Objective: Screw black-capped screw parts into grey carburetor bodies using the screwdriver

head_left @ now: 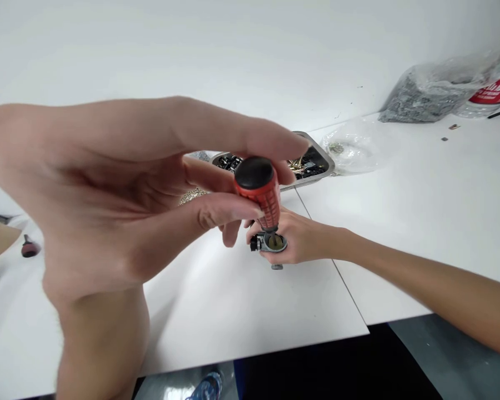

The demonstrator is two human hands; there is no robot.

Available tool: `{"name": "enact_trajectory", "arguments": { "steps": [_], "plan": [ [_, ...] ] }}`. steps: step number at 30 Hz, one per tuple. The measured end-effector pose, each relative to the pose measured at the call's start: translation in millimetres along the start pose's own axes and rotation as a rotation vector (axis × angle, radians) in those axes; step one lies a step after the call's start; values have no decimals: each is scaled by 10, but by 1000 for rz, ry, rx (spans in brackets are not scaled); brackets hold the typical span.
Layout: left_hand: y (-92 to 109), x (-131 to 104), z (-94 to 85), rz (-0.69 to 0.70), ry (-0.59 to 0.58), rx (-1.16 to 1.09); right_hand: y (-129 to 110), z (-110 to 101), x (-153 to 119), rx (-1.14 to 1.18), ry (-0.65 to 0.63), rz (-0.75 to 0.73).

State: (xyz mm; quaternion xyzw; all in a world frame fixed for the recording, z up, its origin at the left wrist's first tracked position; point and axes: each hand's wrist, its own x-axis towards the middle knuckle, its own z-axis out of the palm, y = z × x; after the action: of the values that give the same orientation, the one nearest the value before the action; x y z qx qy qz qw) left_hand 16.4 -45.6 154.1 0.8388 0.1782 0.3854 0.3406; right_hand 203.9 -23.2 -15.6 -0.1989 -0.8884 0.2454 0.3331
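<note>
A screwdriver (266,205) with a red, black-capped handle stands nearly upright in the middle of the view. My left hand (150,183), large and close to the camera, grips its handle between thumb and fingers. Its tip reaches down into the round opening of a small grey metal fitting (275,243), which looks brass-coloured inside and has a black piece on its left side. My right hand (300,236) is closed around that fitting, low over the white table. Part of the fitting is hidden by the fingers, and the screwdriver's very tip is hard to make out.
Behind my hands is a metal tray (327,161) of black and brass-coloured parts. Right of it lies a clear plastic bag (356,150); farther right, a bag of grey pieces (420,91) and a red-labelled bottle (498,91). A dark red-handled tool (29,247) lies left.
</note>
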Motion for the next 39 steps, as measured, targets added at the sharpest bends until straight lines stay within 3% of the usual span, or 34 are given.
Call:
{"name": "enact_trajectory", "arguments": {
  "steps": [7, 11, 14, 19, 29, 39],
  "plan": [
    [65, 120, 43, -19, 96, 81, -57, -32, 26, 14, -32, 63],
    [102, 186, 65, 38, 32, 149, -67, -32, 25, 22, -17, 67],
    [79, 121, 37, 65, 29, 168, -50, -21, 20, 16, -24, 53],
    [56, -14, 24, -31, 78, 205, -31, -13, 20, 8, -18, 26],
    [106, 173, 96, -42, 107, 101, -107, -44, 47, 15, -21, 83],
    [-17, -21, 16, -11, 111, 83, -62, -28, 31, 29, -42, 56]
  ]
}}
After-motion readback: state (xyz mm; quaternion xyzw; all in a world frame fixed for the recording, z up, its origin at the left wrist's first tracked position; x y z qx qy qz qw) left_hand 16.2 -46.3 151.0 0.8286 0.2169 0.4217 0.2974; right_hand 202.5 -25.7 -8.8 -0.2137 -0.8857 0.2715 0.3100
